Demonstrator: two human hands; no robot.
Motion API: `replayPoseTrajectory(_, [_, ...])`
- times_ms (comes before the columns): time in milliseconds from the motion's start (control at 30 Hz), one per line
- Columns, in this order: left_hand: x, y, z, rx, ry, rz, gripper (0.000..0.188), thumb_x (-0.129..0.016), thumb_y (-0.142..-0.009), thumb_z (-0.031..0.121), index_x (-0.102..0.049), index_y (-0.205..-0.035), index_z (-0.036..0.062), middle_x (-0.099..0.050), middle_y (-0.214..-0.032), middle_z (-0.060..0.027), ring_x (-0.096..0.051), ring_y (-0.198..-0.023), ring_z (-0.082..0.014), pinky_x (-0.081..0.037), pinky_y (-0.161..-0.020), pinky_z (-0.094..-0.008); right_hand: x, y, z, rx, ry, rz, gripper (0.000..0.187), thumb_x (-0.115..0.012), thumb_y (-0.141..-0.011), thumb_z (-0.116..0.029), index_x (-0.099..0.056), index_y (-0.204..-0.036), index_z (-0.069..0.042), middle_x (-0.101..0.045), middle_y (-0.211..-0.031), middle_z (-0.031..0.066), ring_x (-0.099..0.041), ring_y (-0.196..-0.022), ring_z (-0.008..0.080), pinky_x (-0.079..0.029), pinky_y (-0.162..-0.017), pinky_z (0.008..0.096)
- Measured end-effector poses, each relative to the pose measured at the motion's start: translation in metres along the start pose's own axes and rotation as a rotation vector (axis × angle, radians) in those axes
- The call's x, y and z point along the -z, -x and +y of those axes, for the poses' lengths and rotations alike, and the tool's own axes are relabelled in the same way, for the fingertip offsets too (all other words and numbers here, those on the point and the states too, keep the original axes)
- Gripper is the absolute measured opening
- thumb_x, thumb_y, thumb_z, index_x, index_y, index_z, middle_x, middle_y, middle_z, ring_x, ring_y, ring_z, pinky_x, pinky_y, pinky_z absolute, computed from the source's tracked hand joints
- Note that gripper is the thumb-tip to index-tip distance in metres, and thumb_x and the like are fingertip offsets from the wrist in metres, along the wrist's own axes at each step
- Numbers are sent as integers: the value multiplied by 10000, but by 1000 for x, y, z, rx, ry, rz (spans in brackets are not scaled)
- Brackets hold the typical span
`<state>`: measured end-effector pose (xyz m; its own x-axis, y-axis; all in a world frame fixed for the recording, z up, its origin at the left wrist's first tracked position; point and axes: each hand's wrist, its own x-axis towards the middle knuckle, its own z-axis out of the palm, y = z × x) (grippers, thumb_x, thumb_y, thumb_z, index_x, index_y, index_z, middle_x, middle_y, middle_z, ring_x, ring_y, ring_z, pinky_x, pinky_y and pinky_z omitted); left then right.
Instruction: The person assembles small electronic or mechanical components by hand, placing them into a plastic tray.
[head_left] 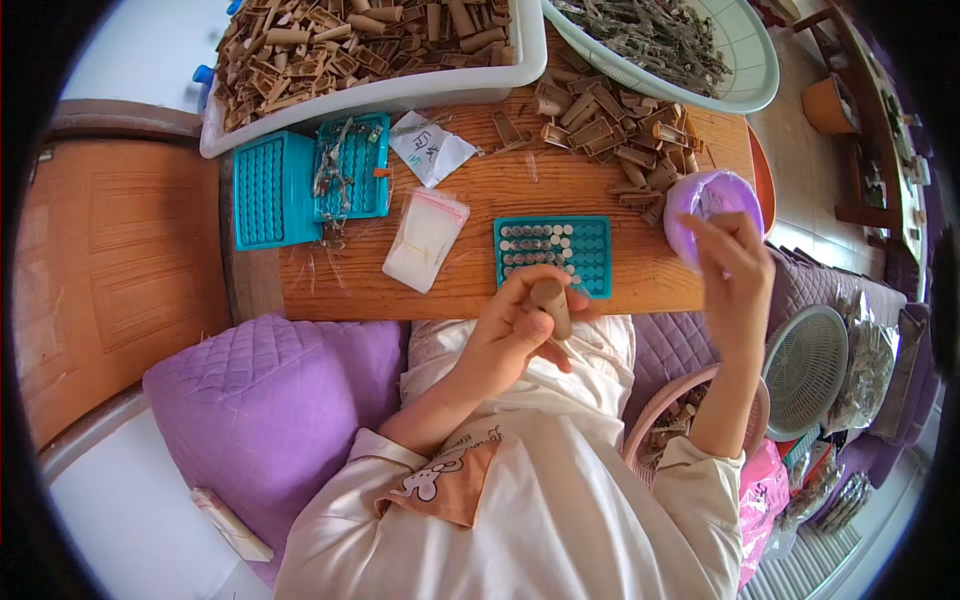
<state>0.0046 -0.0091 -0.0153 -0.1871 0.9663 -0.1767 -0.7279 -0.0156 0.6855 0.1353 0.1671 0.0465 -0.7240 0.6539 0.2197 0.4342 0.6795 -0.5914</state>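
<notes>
My left hand (515, 325) is closed around a brown cylindrical piece (551, 304), which it holds upright above my lap at the table's near edge. Just beyond it on the table lies a teal tray (597, 262) with rows of round pockets; white and silvery round pieces fill part of it. My right hand (735, 262) is raised at the near side of a container lined with purple plastic (682, 240). Its fingers are bent and blurred, so whether they pinch anything does not show.
A white bin (375, 88) of brown pieces stands at the back left, near two teal trays (272, 190). Loose brown pieces (600, 125) and a pale green basket (750, 75) are at the back right. Clear bags (425, 240) lie mid-table; a pink basket (655, 400) sits beside me.
</notes>
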Motion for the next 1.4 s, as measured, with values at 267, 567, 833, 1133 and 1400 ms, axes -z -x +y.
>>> replayPoseTrajectory(267, [-1, 4, 9, 145, 124, -68, 494, -462, -818, 385, -316, -1175, 77, -500, -983, -115, -592, -835, -245, -494, -419, -207, -37, 13, -38, 312, -396, -124, 185, -628, -595, 43, -580, -752, -43, -539, -714, 64, -536, -600, 191, -439, -490, 285])
replayPoseTrajectory(567, [-4, 7, 15, 230, 2, -23, 510, -441, -825, 408, -319, -1187, 70, -510, -924, -90, -605, -764, -200, -482, -417, -207, -31, 16, -45, 342, -269, -173, 212, -636, -548, 2, -553, -739, -39, -539, -733, 65, -550, -612, 200, -456, -495, 287])
replayPoseTrajectory(833, [-6, 6, 20, 285, -72, -30, 437, -451, -852, 310, -333, -1189, 59, -513, -843, -37, -595, -740, -138, -454, -448, -178, -30, 18, -53, 316, -236, -227, 192, -616, -600, -7, -507, -757, -23, -534, -735, 77, -557, -590, 217, -454, -470, 290])
replayPoseTrajectory(1133, [-2, -4, 14, 300, -221, 27, 352, -428, -871, 223, -369, -1165, 39, -525, -871, -45, -579, -679, -103, -423, -404, -170, -39, 17, -35, 148, -292, -350, 107, -535, -720, -18, -429, -728, -34, -504, -617, 87, -532, -511, 259, -424, -442, 328])
replayPoseTrajectory(1400, [0, -8, 11, 310, -355, 9, 306, -445, -863, 186, -406, -1119, 22, -535, -836, -37, -554, -627, -84, -397, -394, -176, -38, 15, -28, 163, -279, -421, 109, -556, -691, -31, -447, -696, -32, -529, -628, 75, -542, -528, 268, -428, -454, 330])
